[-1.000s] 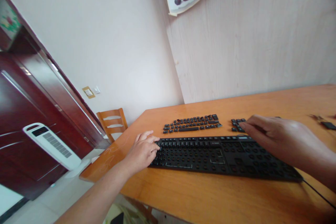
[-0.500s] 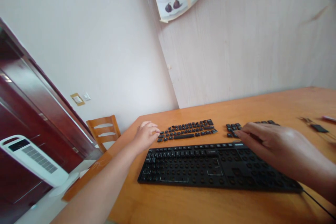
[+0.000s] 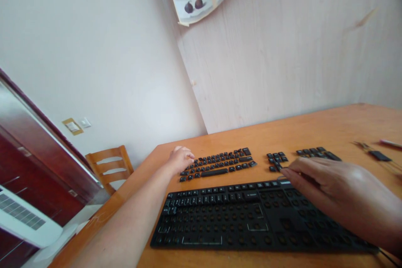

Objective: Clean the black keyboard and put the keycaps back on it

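A black keyboard [image 3: 220,217] lies along the table's front, with keycaps on its upper rows and bare switch sockets over most of the rest. Behind it, loose black keycaps [image 3: 216,161] are laid out in rows, with a long space bar [image 3: 214,172] at their front. My left hand [image 3: 182,158] is at the left end of these rows, fingers curled together; their tips are partly hidden. Over the keyboard's right part is my right hand [image 3: 326,180], thumb and forefinger pinched. A thin curved line shows under its fingertips, but what it holds is unclear.
Two smaller keycap groups, one in the middle [image 3: 276,160] and another [image 3: 317,152] farther right, lie behind the keyboard. A small dark tool [image 3: 378,155] and a pen-like stick [image 3: 391,144] are at the right. A wooden chair [image 3: 109,165] stands beyond the table's left edge.
My left hand has moved from the keyboard's upper left corner back to the loose keycaps. My right hand stays pinched over the keyboard. The view has turned right.
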### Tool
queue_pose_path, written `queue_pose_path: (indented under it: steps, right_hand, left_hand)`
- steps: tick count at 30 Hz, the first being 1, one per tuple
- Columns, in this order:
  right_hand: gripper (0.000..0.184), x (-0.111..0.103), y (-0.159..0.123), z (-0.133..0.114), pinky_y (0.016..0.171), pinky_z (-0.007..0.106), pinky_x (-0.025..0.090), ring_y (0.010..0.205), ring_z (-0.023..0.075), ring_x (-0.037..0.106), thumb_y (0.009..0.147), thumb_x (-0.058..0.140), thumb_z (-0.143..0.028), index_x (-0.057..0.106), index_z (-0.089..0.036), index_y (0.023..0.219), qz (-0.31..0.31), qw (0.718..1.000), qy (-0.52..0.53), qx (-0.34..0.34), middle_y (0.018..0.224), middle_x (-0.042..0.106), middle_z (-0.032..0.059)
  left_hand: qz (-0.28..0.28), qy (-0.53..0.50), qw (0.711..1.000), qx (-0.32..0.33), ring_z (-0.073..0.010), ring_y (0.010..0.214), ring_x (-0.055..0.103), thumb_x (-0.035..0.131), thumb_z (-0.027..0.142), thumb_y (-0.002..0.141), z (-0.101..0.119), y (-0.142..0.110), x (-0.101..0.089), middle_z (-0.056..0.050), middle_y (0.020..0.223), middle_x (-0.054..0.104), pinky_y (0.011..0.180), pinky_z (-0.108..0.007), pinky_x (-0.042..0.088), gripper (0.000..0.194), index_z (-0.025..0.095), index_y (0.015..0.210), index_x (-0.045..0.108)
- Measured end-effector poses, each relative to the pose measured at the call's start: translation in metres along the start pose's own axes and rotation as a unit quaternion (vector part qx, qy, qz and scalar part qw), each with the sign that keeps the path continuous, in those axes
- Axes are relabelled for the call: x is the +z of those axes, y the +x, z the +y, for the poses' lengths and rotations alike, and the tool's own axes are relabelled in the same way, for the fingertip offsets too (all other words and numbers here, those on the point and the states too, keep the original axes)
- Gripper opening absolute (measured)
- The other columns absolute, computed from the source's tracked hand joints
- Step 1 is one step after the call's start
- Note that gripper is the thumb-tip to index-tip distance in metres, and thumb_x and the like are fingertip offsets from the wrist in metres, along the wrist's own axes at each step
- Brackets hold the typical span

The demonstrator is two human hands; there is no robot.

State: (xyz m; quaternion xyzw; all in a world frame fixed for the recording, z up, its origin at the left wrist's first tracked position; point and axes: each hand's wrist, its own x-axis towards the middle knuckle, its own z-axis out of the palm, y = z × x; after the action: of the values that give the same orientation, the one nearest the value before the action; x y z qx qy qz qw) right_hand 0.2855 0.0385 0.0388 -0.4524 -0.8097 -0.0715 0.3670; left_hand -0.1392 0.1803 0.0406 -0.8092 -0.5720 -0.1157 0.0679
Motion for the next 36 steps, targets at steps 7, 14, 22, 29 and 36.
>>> queue_pose_path:
  steps: [7, 14, 22, 29, 36]
  right_hand:
    - [0.028, 0.002, -0.003, 0.004, 0.064, 0.034, 0.042, 0.069, 0.0194, 0.061, 0.093, 0.045, -0.046, 0.059, -0.026, 0.082, -0.045, 0.999, -0.025, 0.004, 0.076, 0.066, 0.0013]
    - [0.028, 0.004, -0.002, 0.006, 0.062, 0.032, 0.041, 0.068, 0.0189, 0.061, 0.094, 0.044, -0.046, 0.059, -0.025, 0.081, -0.049, 0.998, -0.034, 0.009, 0.076, 0.066, 0.0016]
    - [0.027, 0.004, -0.005, 0.008, 0.063, 0.032, 0.041, 0.067, 0.0184, 0.061, 0.093, 0.047, -0.044, 0.061, -0.024, 0.083, -0.051, 0.998, -0.031, 0.011, 0.075, 0.066, 0.0014]
    - [0.028, 0.003, -0.003, 0.008, 0.062, 0.032, 0.040, 0.067, 0.0185, 0.061, 0.094, 0.046, -0.044, 0.060, -0.024, 0.082, -0.053, 0.998, -0.028, 0.010, 0.075, 0.066, 0.0015]
    - [0.030, 0.002, 0.001, 0.005, 0.064, 0.032, 0.041, 0.068, 0.0189, 0.062, 0.094, 0.043, -0.043, 0.061, -0.023, 0.082, -0.049, 0.998, -0.029, 0.008, 0.075, 0.066, 0.0025]
  left_hand:
    - [-0.020, -0.003, 1.000, 0.008, -0.0203, 0.103, 0.058, 0.068, 0.031, 0.073, -0.008, 0.008, 0.007, -0.001, 0.099, 0.072, 0.098, -0.038, 0.038, 0.012, 0.028, 0.083, 0.075]
    - [-0.038, 0.003, 0.999, 0.009, -0.0211, 0.107, 0.057, 0.069, 0.032, 0.072, -0.013, 0.013, 0.015, 0.000, 0.101, 0.072, 0.099, -0.037, 0.038, 0.014, 0.028, 0.085, 0.076]
    - [-0.051, 0.017, 0.999, 0.001, -0.0216, 0.111, 0.055, 0.069, 0.034, 0.073, -0.016, 0.016, 0.018, 0.000, 0.101, 0.072, 0.101, -0.035, 0.035, 0.013, 0.029, 0.084, 0.076]
    - [-0.051, 0.028, 0.998, -0.017, -0.0237, 0.119, 0.048, 0.068, 0.035, 0.074, -0.013, 0.014, 0.017, 0.001, 0.111, 0.069, 0.103, -0.039, 0.034, 0.015, 0.031, 0.086, 0.076]
    - [-0.049, 0.032, 0.998, -0.038, -0.0268, 0.124, 0.044, 0.065, 0.032, 0.076, -0.009, 0.013, 0.020, 0.001, 0.120, 0.066, 0.105, -0.045, 0.031, 0.015, 0.030, 0.086, 0.076]
